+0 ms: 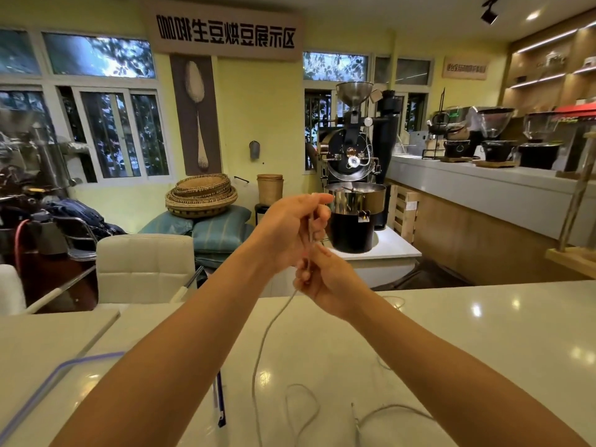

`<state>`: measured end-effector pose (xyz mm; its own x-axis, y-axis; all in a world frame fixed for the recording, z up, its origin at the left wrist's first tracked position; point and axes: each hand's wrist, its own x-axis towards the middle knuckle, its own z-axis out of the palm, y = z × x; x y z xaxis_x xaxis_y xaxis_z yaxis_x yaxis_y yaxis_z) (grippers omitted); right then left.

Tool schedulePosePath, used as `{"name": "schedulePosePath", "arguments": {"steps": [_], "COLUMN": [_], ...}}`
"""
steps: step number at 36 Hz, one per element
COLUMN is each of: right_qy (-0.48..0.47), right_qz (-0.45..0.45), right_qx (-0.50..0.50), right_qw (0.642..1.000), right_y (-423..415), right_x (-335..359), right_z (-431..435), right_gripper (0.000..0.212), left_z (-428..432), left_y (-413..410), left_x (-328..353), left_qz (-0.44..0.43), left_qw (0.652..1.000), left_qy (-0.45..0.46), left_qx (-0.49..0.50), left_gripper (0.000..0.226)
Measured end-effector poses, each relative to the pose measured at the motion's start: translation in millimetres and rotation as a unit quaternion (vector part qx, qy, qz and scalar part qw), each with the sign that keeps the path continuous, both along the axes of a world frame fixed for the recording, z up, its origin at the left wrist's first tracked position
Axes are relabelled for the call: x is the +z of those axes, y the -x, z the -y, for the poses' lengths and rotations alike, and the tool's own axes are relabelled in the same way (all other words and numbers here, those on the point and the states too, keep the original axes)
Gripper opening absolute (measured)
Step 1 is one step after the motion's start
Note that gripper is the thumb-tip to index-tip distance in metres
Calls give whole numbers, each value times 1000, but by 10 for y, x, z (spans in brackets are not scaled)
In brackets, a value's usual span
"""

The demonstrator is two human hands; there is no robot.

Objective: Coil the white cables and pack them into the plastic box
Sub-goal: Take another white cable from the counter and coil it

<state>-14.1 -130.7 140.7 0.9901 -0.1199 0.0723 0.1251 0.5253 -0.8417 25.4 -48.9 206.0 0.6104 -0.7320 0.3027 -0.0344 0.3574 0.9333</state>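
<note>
Head view: we raise both hands over the white counter (483, 333), left hand (292, 227) above right hand (327, 283), each pinching a white cable (267, 330) that trails onto the counter beside the plastic box (64, 366).

Big black coffee roaster (351, 162) sits just behind the left hand (290, 227), slightly right of it, with a stack of woven baskets (201, 195) on teal cushions (219, 232) off to its left. White padded chair (145, 266) is lower left of it, grinders (495, 130) way off right.
</note>
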Motion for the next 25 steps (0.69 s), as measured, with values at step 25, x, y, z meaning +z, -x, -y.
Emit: {"name": "schedulePosePath", "arguments": {"steps": [25], "right_qy": [632], "right_qz": [113], "right_qx": [-162], "right_qw": [750], "right_y": [209], "right_x": [751], "right_z": [385], "right_gripper": [24], "left_z": [-191], "left_y": [-178], "left_x": [-409], "left_qz": [225], "left_qw": [960], "left_qy": [-144], "left_qx": [90], "left_gripper": [23]}}
